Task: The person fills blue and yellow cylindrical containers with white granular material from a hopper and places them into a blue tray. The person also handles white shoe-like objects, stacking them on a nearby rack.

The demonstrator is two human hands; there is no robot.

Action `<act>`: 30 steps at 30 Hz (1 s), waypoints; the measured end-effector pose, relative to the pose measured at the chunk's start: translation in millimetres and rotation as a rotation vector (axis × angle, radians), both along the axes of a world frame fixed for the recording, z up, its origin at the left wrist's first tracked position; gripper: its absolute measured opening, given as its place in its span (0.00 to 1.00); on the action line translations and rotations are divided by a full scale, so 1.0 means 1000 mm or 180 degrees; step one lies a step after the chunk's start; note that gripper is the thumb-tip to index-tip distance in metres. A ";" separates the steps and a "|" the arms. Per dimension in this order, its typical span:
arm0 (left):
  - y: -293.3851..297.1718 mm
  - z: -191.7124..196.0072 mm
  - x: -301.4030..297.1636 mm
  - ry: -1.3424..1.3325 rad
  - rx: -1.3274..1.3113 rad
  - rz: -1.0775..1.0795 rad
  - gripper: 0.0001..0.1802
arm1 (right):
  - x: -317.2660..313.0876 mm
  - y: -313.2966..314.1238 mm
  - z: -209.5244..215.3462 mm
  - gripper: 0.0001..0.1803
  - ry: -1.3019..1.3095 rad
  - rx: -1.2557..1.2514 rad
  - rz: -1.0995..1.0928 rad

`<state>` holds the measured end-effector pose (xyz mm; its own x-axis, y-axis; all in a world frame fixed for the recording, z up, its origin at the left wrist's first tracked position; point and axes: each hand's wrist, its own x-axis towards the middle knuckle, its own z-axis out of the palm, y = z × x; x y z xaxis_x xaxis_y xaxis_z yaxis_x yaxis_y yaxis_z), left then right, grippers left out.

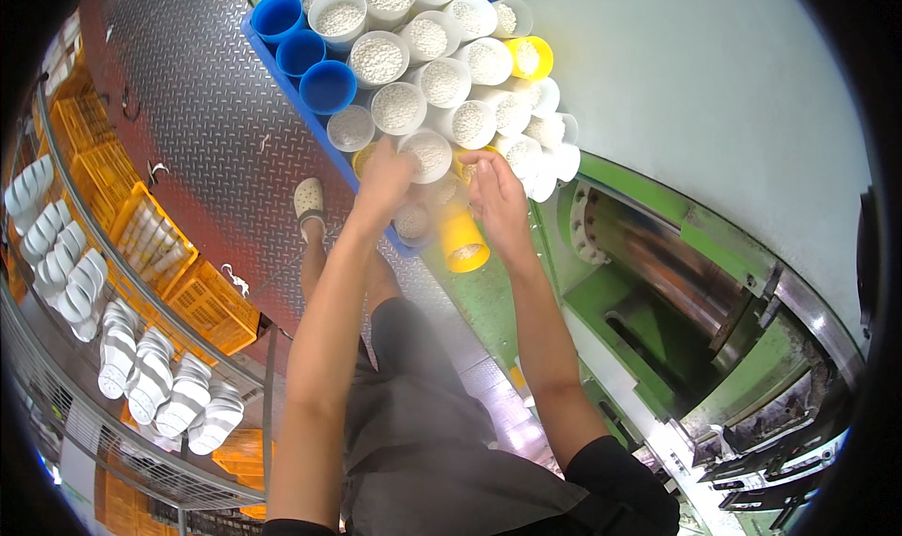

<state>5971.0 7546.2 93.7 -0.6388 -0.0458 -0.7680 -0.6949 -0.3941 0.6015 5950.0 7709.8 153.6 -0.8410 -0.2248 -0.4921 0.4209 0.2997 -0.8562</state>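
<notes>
A blue tray (282, 83) is packed with translucent white cups full of small white pellets. My left hand (387, 177) is closed at the rim of one such cup (429, 163) near the tray's front end. Just to its right, my right hand (498, 194) has curled fingers beside a yellow cup (466, 163) that is mostly hidden; what they grip, if anything, I cannot make out. Between my forearms another yellow cup (458, 233) leans toward me, its mouth showing pellets. Pale haze blurs the cups just below my hands.
Three blue cups (328, 87) line the tray's left edge. To the right stands a green machine (639, 226) with an open metal cavity. On the left, a curved rail rack (122, 245) holds white slippers (155, 376), with orange crates (202, 301) behind it on the tread-plate floor (216, 85).
</notes>
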 end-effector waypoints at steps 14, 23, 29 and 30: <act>-0.010 0.024 0.012 0.0111 0.0272 0.0101 0.35 | -0.014 0.001 0.028 0.11 -0.1448 -0.1155 -0.1068; -0.029 0.106 0.060 0.0330 0.0103 0.0038 0.40 | -0.012 -0.001 0.026 0.18 -0.0458 -0.0327 -0.0151; -0.043 0.135 0.102 0.0348 0.0018 0.0115 0.35 | -0.019 -0.034 0.012 0.19 0.0654 0.0204 0.0374; -0.044 0.135 0.108 0.0377 -0.0212 0.0034 0.35 | -0.018 -0.035 0.010 0.19 0.0583 0.0220 0.0405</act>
<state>6079.1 7501.9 229.0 -0.7240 -0.1013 -0.6823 -0.6135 -0.3576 0.7041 5931.8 7675.2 163.9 -0.8847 -0.3057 -0.3519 0.2156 0.4010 -0.8903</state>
